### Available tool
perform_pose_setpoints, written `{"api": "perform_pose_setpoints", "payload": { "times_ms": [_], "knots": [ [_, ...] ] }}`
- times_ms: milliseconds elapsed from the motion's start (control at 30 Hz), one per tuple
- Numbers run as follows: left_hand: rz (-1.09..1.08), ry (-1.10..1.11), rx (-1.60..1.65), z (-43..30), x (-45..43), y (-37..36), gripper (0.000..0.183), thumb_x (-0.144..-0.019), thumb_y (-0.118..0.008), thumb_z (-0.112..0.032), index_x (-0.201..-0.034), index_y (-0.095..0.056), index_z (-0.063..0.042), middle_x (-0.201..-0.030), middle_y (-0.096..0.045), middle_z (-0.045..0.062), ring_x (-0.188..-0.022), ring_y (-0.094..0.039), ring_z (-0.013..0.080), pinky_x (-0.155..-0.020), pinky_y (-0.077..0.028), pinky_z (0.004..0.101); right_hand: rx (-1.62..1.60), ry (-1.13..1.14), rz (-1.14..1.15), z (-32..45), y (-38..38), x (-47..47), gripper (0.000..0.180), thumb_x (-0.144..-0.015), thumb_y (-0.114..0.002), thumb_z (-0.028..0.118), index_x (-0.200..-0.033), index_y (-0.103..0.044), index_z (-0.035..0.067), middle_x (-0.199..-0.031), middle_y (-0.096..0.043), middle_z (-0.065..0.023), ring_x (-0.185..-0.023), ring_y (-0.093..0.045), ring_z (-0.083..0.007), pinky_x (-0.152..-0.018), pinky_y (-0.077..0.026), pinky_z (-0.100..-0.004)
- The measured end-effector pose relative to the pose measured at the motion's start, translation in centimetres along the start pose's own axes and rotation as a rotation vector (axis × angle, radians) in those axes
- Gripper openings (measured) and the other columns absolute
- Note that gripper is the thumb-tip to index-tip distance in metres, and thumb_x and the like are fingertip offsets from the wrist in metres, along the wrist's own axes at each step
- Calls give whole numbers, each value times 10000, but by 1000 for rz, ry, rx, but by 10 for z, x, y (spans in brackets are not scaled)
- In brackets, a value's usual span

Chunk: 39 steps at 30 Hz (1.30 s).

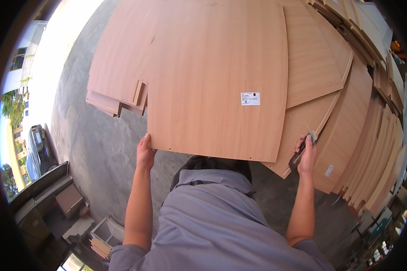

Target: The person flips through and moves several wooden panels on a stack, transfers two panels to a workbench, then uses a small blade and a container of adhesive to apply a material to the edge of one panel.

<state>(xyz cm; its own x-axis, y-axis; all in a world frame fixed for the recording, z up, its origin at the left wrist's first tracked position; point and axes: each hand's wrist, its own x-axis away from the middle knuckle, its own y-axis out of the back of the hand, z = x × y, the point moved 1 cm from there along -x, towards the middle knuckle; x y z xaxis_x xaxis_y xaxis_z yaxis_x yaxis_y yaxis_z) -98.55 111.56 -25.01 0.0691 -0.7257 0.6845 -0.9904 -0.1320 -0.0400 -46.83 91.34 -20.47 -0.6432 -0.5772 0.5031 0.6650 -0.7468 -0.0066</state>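
Note:
A large wood-veneer panel lies before me on top of other panels, its near edge close to my waist. It bears a white printed label. My left hand grips the panel's near left corner, thumb on top. In my right hand is a dark, flat tool with a pale, frayed piece at its upper end; I cannot tell what tool it is. That hand is over the near corner of a lower panel, to the right of the large one.
More panels lie fanned out at the right, beside stacked wooden strips. Notched panel pieces jut out at the left over the concrete floor. An open box-like frame stands at lower left. A car is outside.

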Motion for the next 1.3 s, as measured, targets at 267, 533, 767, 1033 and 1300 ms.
{"api": "perform_pose_setpoints", "payload": {
  "times_ms": [267, 533, 767, 1033, 1300],
  "knots": [
    [231, -414, -431, -52, 52, -98, 289, -958, -633, -85, -1232, -596, -2, -1103, -679, 71, -1028, -627, 138, -933, -488, 282, 772, 372, 417, 49, -85, 52, 361, -785, -692, 28, -1128, -584, 11, -944, -609, -132, -856, -628, -259, -732, -536, -350],
    [948, 79, -671, -53, 112, -201, 270, -877, -770, -122, -1084, -650, 3, -902, -672, 5, -829, -616, 70, -722, -498, 229, 928, 686, 690, 47, -141, 92, 541, -713, -793, 108, -1205, -591, 8, -938, -612, -141, -861, -626, -314, -739, -519, -417],
    [859, 100, -648, -52, 115, -192, 179, -913, -740, -177, -841, -690, -21, -663, -633, -7, -578, -576, 55, -527, -463, 217, 990, 698, 824, 57, -143, 96, 597, -681, -799, 104, -1231, -588, 7, -948, -613, -137, -893, -615, -309, -774, -514, -410],
    [392, -206, -444, -69, 91, -115, 399, -1037, -537, -295, -703, -511, -79, -586, -451, -45, -515, -370, 51, -476, -317, 250, 936, 549, 693, 53, -125, 79, 626, -717, -676, 38, -1325, -539, -8, -1023, -641, -178, -925, -623, -321, -817, -519, -394],
    [-785, -469, -148, -62, 50, 152, 284, -931, -639, -260, -1109, -574, -49, -1086, -603, 148, -943, -573, 217, -787, -461, 360, 694, 336, 374, 47, -76, 28, 185, -923, -595, 94, -1016, -643, -58, -668, -536, -85, -619, -500, -114, -563, -404, -305]
  ]
}}
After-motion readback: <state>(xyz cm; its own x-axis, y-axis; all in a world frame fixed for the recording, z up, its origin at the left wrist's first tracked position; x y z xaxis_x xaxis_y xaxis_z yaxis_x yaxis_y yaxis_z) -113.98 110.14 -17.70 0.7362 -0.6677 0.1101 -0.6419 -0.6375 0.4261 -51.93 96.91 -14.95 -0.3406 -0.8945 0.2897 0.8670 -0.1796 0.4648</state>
